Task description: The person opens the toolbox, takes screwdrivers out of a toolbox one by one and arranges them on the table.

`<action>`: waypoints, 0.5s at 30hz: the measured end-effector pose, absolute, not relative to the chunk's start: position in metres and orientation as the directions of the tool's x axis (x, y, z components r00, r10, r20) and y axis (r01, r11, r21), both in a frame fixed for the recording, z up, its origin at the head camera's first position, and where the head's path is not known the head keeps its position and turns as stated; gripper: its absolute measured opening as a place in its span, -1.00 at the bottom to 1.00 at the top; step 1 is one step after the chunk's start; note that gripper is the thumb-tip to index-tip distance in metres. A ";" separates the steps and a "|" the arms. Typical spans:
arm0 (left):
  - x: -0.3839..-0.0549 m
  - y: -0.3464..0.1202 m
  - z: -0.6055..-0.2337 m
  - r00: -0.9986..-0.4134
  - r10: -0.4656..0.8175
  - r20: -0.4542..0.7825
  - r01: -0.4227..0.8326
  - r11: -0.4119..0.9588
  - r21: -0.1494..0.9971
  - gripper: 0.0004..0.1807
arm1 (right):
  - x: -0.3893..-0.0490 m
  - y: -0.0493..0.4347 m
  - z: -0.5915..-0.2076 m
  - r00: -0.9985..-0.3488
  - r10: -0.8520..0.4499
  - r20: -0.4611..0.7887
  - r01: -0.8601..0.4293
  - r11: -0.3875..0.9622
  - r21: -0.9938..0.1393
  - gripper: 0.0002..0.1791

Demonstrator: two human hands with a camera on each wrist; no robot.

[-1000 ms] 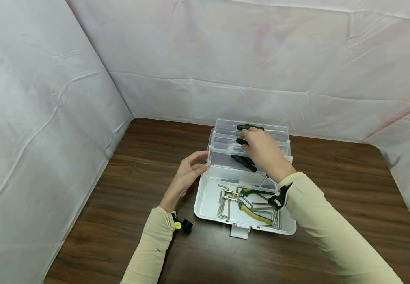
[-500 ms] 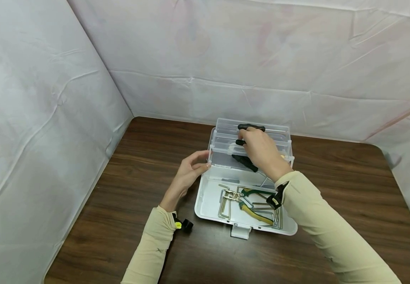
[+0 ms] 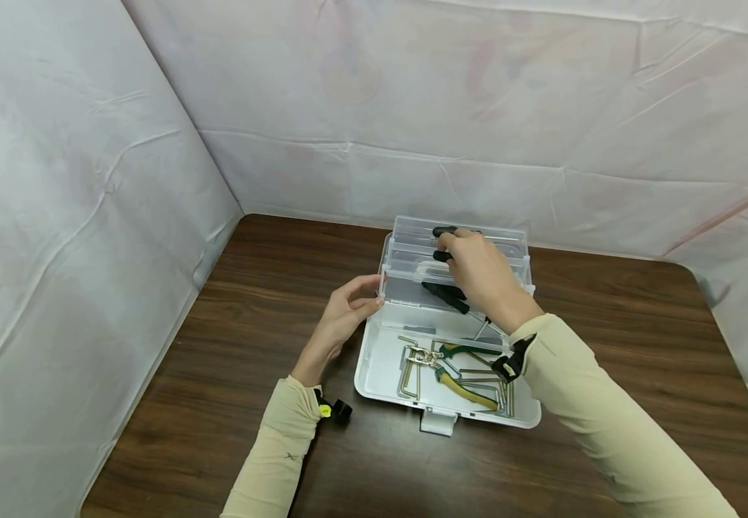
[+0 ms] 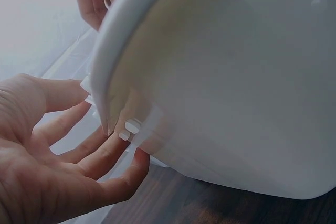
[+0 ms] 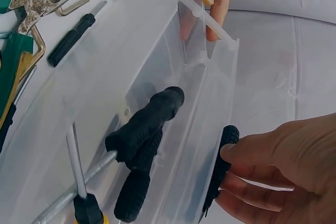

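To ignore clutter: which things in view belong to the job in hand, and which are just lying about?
In the job, it seems:
black handle, pinched in the right grip
clear trays, held by the left grip
white case, bearing them

Apparently just lying about:
pliers, in the case
bent metal rods, likewise
other black-handled tools, in the trays

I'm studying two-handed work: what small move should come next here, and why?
Probably ease the black handle down into the clear trays and loosen the pinch. The right hand has it between thumb and fingers right at the trays, other black handles already lie there, and the left hand holds the trays' left end.
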State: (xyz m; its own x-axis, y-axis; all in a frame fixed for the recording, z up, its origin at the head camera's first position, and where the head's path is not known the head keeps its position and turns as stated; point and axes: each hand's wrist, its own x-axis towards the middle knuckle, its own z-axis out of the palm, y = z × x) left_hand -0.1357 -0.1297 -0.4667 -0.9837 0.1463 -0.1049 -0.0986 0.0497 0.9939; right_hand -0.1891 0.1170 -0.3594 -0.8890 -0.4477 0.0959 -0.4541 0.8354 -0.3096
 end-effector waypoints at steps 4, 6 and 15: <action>-0.136 -0.129 -0.468 -0.984 0.146 -0.100 -0.094 0.049 0.994 -0.49 | -0.185 0.122 -0.355 -0.891 -0.446 0.092 -0.451 0.840 -0.303 -0.70; -0.137 -0.129 -0.468 -0.984 0.148 -0.098 -0.092 0.048 0.995 -0.48 | -0.182 0.126 -0.354 -0.891 -0.446 0.090 -0.451 0.841 -0.300 -0.70; -0.139 -0.129 -0.469 -0.985 0.146 -0.090 -0.085 0.037 0.996 -0.49 | -0.166 0.148 -0.351 -0.885 -0.440 0.154 -0.466 0.845 -0.260 -0.70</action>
State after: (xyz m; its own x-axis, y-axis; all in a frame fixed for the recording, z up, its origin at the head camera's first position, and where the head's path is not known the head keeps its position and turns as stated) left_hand -0.1388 -0.1292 -0.4686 -0.9852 0.1457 -0.0900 -0.0854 0.0374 0.9956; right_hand -0.1659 0.1478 -0.3508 -0.8845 -0.4403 0.1542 -0.4662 0.8455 -0.2604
